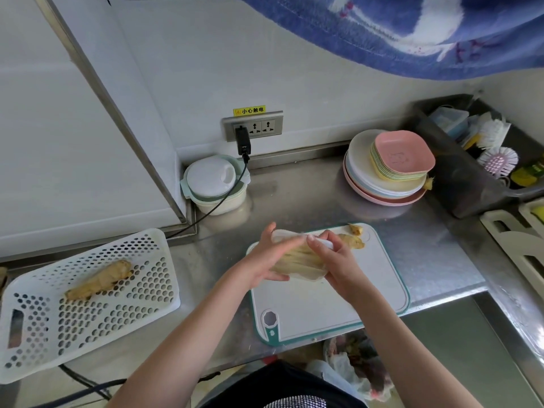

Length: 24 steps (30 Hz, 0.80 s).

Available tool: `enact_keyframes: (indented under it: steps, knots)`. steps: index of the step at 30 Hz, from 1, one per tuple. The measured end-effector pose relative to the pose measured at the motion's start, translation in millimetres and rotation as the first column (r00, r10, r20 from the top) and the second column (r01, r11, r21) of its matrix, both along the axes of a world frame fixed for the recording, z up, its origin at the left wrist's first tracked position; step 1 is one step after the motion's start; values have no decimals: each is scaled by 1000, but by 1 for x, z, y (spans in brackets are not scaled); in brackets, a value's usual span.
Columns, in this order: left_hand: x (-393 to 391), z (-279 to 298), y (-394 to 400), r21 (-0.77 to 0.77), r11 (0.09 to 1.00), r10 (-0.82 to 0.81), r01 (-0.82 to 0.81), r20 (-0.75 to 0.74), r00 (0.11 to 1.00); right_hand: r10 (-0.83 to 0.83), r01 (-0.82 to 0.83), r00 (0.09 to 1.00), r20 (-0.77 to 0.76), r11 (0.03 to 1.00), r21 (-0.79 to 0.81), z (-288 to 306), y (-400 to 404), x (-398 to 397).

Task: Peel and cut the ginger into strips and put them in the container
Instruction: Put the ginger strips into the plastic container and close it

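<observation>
Holding the long pale-yellow ginger root [297, 257] above the white teal-rimmed plastic cutting board [374, 287], my left hand [265, 257] cradles it steady while my right hand [335, 257] pinches a small white peeler [322, 241].

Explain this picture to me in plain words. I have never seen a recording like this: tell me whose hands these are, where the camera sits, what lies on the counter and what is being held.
There is no machine here. A person wears one camera on the head, looking down at their own hands. The left hand and right hand together hold a piece of ginger over a white cutting board. The right hand also grips something white against it, perhaps a peeler; I cannot tell. Two smaller ginger bits lie at the board's far edge. On the steel counter, a white basket on the left holds another ginger root. Behind are a lidded container and stacked plates.
</observation>
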<state>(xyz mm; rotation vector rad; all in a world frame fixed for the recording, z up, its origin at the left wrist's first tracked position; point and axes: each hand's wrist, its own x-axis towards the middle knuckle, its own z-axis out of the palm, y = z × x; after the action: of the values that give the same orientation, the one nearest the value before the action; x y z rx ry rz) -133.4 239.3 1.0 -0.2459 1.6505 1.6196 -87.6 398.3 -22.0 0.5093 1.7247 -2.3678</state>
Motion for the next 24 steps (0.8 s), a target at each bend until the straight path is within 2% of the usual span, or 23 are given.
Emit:
enact_keyframes:
  steps: [3,7,9,11,12,14,16,18,21,24]
  knots:
    - [-5,-8,-1,-42,999,11,-10,9,1000,27,-25,997,-70,999,31,1,-4,5]
    - [1,-20,-6,81,996,53,-45,-101,993,-3,18,995,-96,988,152,0,-2,3]
    - [2,-27,-11,135,991,32,0,-234,972,142,-107,986,-85,938,329,5,8,-3]
    - [-1,-30,-14,138,989,-11,60,-332,943,383,-332,924,-3,805,492,8,24,-12]
    - [-5,-29,-14,116,988,-50,98,-363,931,438,-405,897,61,760,508,10,29,-17]
    - [-18,-27,-13,-51,982,-186,182,-441,878,469,-466,871,148,689,555,11,33,-29]
    - [-40,-33,-12,-303,928,-349,219,-494,796,413,-404,895,171,586,702,7,32,-49]
    - [-61,-41,-9,-439,877,-413,194,-486,770,336,-325,928,162,515,793,0,33,-73]
    - [-81,-53,2,-462,881,-341,98,-480,808,321,-339,929,184,538,772,-16,35,-102]
    - [-100,-70,15,-487,873,-308,28,-508,804,276,-294,948,158,572,765,-30,34,-121]
